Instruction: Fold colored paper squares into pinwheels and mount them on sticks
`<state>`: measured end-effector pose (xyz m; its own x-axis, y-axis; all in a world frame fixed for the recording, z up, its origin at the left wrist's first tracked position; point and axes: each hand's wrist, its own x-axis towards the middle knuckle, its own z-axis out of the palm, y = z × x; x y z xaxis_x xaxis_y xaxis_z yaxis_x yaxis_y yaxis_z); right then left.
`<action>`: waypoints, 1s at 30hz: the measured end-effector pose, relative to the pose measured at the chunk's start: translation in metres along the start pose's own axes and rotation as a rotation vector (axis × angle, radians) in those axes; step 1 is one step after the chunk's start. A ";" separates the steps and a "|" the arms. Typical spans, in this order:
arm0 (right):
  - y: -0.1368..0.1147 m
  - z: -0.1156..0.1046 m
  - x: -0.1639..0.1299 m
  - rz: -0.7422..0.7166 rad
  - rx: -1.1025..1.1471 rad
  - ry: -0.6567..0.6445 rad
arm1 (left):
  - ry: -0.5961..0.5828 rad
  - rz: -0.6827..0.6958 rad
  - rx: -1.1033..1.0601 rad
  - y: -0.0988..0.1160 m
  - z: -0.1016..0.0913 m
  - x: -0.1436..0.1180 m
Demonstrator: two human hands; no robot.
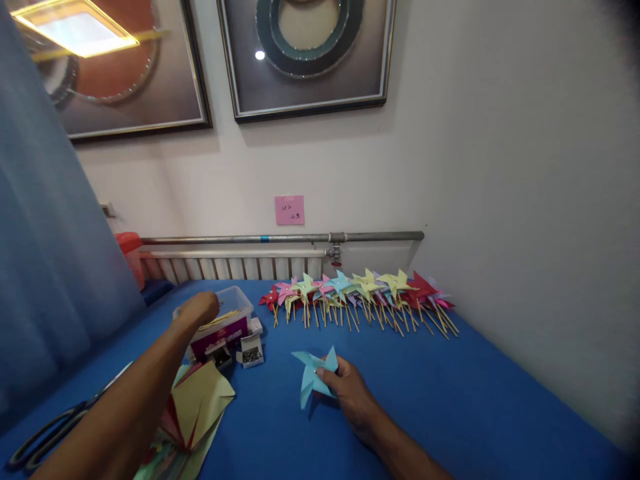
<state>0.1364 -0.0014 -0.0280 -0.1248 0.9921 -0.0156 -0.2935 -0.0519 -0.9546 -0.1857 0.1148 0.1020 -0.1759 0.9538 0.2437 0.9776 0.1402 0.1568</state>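
Observation:
My right hand (347, 390) pinches a light blue paper pinwheel (311, 373) between thumb and fingers, above the blue tabletop. A small pin head shows at its centre, and no stick is seen on it. My left hand (200, 308) is over a clear plastic box (240, 300) with a purple label. Thin wooden sticks (220, 320) lie in the box, just under this hand. Its fingers are curled and mostly hidden, so whatever they hold does not show. Beside the box sits a small open carton (251, 352) of metal pins.
Many finished pinwheels (340, 285) on sticks lie in a row along the back. Folded coloured paper (200, 400) and large scissors (55, 427) are around my left forearm. A red basket (131, 257), a blue curtain (50, 233) and a wall pipe (380, 236) border the table.

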 end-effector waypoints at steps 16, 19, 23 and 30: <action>-0.006 -0.004 0.001 0.053 0.099 0.151 | -0.265 0.078 -1.079 0.111 0.106 -0.115; -0.007 -0.004 0.002 0.059 0.098 0.184 | -0.313 0.072 -1.067 0.114 0.113 -0.122; -0.008 -0.003 -0.001 0.075 0.089 0.176 | -0.444 0.107 -1.112 0.115 0.114 -0.127; -0.009 -0.002 -0.001 0.055 0.123 0.150 | -0.614 0.140 -1.233 0.128 0.113 -0.145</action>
<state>0.1414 -0.0018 -0.0202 -0.0037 0.9929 -0.1193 -0.4046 -0.1106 -0.9078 -0.0217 0.0247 -0.0209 0.3074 0.9483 -0.0786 0.1939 0.0185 0.9809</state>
